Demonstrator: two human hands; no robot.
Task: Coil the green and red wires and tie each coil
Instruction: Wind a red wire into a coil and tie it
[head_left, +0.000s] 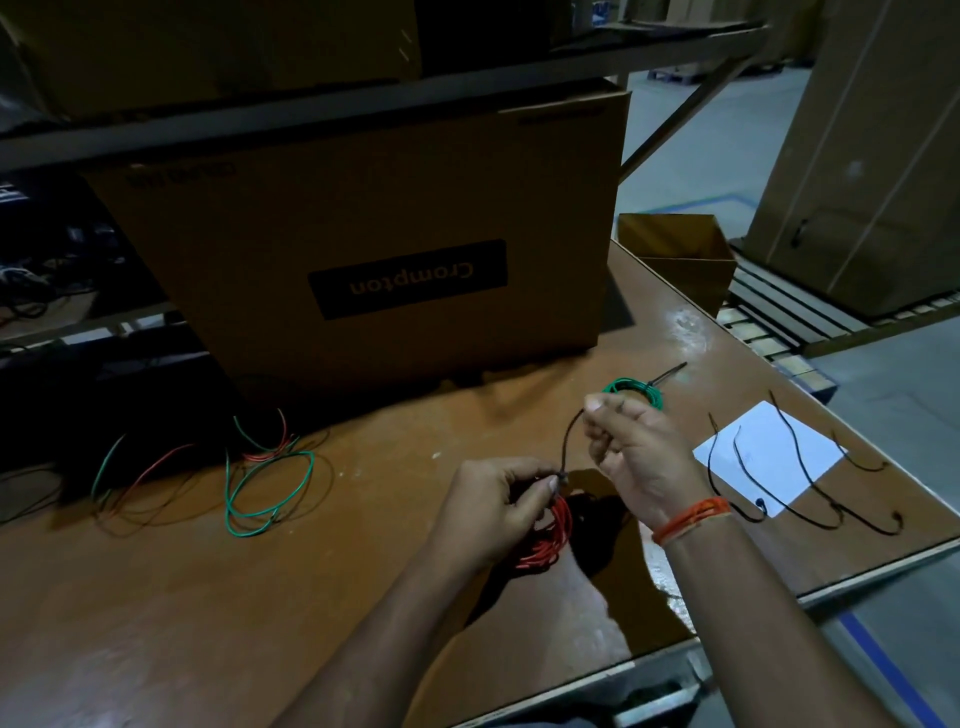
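My left hand (493, 506) grips a red wire coil (550, 540) above the brown table (208, 597), thumb pressed at the head of a black cable tie (569, 441) looped round the coil. My right hand (631, 447) pinches the tie's free tail, which is raised up and away from the coil. Behind my right hand a green wire coil (634, 391) lies on the table, with a black tie around it whose tail sticks out to the right. Loose green wire (270, 483) and red wire (156, 465) lie tangled at the left.
Several black cable ties (802, 467) lie across a white paper sheet (769, 457) at the right. A large cardboard box (395, 249) stands behind the work area under a shelf. A small open carton (680, 260) sits at the table's far right corner. The table edge runs diagonally at right.
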